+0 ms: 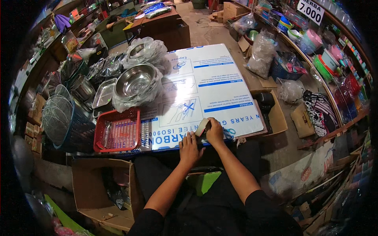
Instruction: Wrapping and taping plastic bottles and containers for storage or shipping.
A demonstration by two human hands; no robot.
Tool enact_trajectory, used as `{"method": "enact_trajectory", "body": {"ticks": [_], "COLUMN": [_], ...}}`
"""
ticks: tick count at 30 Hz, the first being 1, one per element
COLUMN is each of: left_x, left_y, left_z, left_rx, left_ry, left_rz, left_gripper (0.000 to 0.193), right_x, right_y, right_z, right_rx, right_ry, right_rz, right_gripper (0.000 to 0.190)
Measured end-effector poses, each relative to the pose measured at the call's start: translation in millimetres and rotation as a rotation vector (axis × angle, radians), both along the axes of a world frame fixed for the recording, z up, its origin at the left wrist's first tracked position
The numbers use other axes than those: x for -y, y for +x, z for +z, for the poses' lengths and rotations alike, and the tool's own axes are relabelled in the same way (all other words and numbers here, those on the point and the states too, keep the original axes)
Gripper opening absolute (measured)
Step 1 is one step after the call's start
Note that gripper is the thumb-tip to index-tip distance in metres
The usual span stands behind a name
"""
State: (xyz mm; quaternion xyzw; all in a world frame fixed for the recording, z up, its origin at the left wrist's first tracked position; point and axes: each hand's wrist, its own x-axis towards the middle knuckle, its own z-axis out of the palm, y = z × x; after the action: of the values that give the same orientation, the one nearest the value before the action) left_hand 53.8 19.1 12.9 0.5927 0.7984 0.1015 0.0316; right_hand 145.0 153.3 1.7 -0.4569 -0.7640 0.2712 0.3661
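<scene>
My right hand (214,132) grips a roll of tape (202,126) near the front edge of a table covered with a white printed sheet (224,97). Just left of the roll, my left hand (190,149) rests on the sheet's front edge with its fingers spread and nothing seen in its grip. A red plastic basket (117,147) stands on the table to the left. Behind it, a shiny metal bowl (136,81) sits in crumpled clear plastic, with a metal tray (104,93) beside it.
A blue basket (78,129) with wire strainers (57,116) stands at the left. Below it is an open cardboard box (102,187). Another box (277,118) with dark items stands right of the table. Shelves of plastic bowls (323,62) line the right side. A brown desk (168,26) is behind.
</scene>
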Motion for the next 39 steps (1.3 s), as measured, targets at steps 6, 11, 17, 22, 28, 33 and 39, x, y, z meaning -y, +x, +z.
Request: {"method": "enact_trajectory", "body": {"ticks": [6,11,17,22,28,33,39], "left_x": [1,-9,-15,-10,-16,-15,-17], "left_y": [-35,-33,-14,-24,-20,-25,-24], "left_z": [11,13,-16,-25,-21,-26,-24], "left_rx": [0.567,0.840,0.587,0.693,0.774,0.772,0.684], "left_ry": [0.118,0.321,0.593,0.639,0.597,0.670,0.678], "left_rz": [0.052,-0.057,-0.014,0.082,0.134,0.144,0.109], "left_gripper": [0.057,0.052,0.044,0.042,0.041,0.037,0.031], "right_x": [-5,-4,-8,-10,-13,-11,-5], "right_y": [-6,-1,15,68,101,87,87], "right_z": [7,5,-5,20,12,15,-2], "right_rx": [-0.026,-0.132,-0.231,0.336,0.503,0.636,0.773], "right_ry": [-0.077,-0.177,-0.150,-0.013,-0.216,-0.255,-0.163], "right_rz": [0.035,0.029,0.104,0.001,-0.083,-0.043,-0.008], "right_gripper": [0.023,0.017,0.021,0.035,0.037,0.028,0.024]}}
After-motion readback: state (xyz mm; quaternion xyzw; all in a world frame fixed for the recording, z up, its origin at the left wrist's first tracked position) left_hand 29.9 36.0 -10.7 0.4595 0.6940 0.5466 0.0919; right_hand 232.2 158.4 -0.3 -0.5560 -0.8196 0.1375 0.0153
